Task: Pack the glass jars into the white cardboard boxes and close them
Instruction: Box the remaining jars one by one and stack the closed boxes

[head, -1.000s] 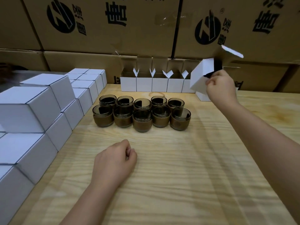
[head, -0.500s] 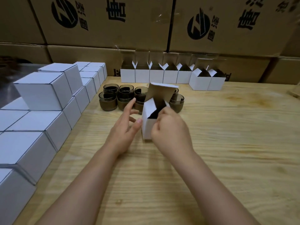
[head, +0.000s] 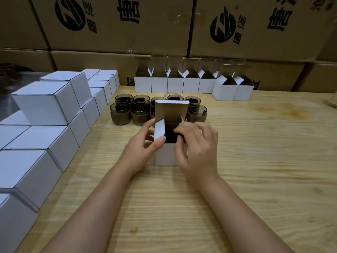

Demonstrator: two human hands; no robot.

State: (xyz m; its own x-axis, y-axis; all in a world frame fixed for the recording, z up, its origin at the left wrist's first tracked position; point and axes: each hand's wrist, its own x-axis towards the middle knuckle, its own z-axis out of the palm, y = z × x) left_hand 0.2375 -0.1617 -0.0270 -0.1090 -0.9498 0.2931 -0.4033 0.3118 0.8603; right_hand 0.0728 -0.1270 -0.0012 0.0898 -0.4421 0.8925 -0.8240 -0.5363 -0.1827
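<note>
Right now both hands are working on one open white box (head: 165, 154) that is standing on the table (head: 255, 161) between them. The left hand (head: 141, 152) is curling around its left wall, with the thumb pressing on the left side flap (head: 159, 130), and the right hand (head: 197, 150) is reaching over the right wall with bent fingers (head: 179, 131) at the opening, so both are holding the box and neither is carrying a jar. I cannot tell if anything is inside, because the inside is only dark. The glass jars (head: 138, 110) are standing in two tight rows just beyond the hands, touching each other, and the tall lid flap (head: 171, 111) is hiding some of them. I think the main risk is there: a hand reaching past the raised lid could knock one jar against its neighbours, because they are packed close and the glass is probably slippery. The light box could also tip or slide if one hand is letting go while the other is pushing a jar in, and a side flap could fold inward and block the opening. To the left of the left hand the closed white boxes (head: 45, 103) are piled in steps, so that side is tight. To the right of the right hand the table is free, and near the body too. Beyond the jars a row of open boxes (head: 191, 84) is waiting against the brown cartons (head: 127, 24).
</note>
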